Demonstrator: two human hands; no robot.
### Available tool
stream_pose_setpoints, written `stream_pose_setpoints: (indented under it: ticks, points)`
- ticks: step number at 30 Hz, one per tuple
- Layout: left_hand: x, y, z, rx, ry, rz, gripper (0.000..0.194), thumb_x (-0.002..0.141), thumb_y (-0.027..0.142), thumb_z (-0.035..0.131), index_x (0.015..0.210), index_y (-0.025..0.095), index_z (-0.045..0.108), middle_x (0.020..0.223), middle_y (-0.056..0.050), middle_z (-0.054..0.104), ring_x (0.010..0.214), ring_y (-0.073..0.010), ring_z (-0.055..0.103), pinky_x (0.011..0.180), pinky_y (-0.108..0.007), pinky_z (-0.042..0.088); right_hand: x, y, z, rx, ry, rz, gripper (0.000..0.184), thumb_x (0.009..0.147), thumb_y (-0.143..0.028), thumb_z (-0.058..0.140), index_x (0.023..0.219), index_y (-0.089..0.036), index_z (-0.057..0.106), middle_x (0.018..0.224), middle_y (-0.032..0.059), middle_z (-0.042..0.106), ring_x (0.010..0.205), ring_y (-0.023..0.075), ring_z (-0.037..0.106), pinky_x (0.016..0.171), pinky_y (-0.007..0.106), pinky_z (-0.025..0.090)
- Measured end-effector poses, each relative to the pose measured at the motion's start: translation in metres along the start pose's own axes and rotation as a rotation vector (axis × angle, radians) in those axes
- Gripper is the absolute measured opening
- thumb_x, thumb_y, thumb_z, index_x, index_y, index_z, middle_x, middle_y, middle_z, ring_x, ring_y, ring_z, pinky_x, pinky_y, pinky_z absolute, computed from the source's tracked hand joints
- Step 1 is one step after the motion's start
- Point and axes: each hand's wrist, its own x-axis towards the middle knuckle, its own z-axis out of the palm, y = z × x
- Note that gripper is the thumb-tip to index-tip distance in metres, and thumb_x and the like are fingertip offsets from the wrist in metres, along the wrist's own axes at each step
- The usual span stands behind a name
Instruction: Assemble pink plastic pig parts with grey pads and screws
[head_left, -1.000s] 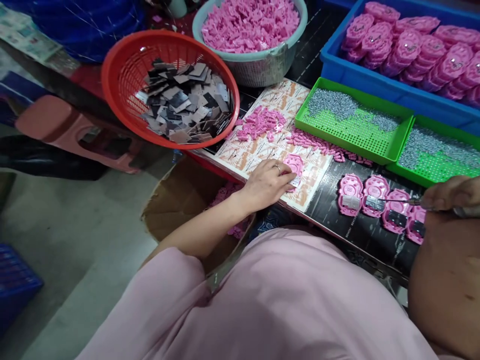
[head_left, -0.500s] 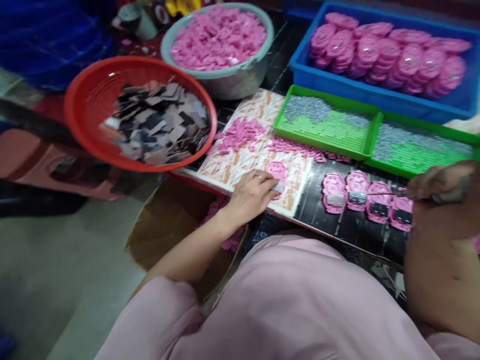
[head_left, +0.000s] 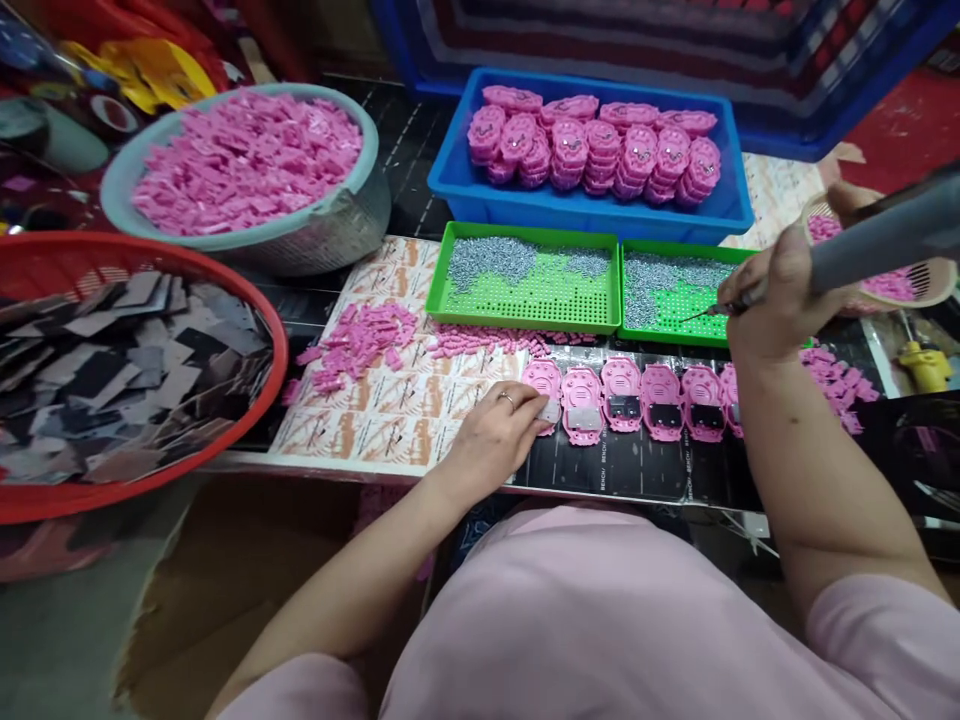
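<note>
My left hand, a ring on one finger, grips the lower edge of the leftmost pink plastic casing, at its grey plate. That casing lies in a row with several more pink casings, each with a grey or black rectangle on its lower half. My right hand is wrapped round a grey cylindrical power screwdriver. Its thin bit points left and down into the right green tray, which holds small silvery screws. My right forearm hides the row's far end.
Behind the trays is a blue bin of stacked pink casings. A grey-green basin of pink parts and a red basket of dark flat pieces stand left. Small pink parts lie on the board; a cream basket is at right.
The view has swung right. The pink casing under my left hand has gone from the patterned board to the row's left end. My right hand has moved from the casings up to the green tray.
</note>
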Motion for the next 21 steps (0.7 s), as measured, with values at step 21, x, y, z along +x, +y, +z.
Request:
stream_pose_setpoints:
  ticks: [21]
  points:
    - [0.004,-0.001,-0.005,-0.048,-0.003,-0.006,0.016,0.090,0.020,0.061,0.102,0.011,0.063,0.100,-0.010,0.064,0.097,-0.0218,0.057,0.088,-0.038,0.054,0.012,0.039,0.022,0.065,0.112,-0.198,0.048,0.079,-0.059,0.062,0.104,-0.023,0.043,0.043,-0.0141,0.038,0.026,0.0099,0.037,0.031,0.025,0.026]
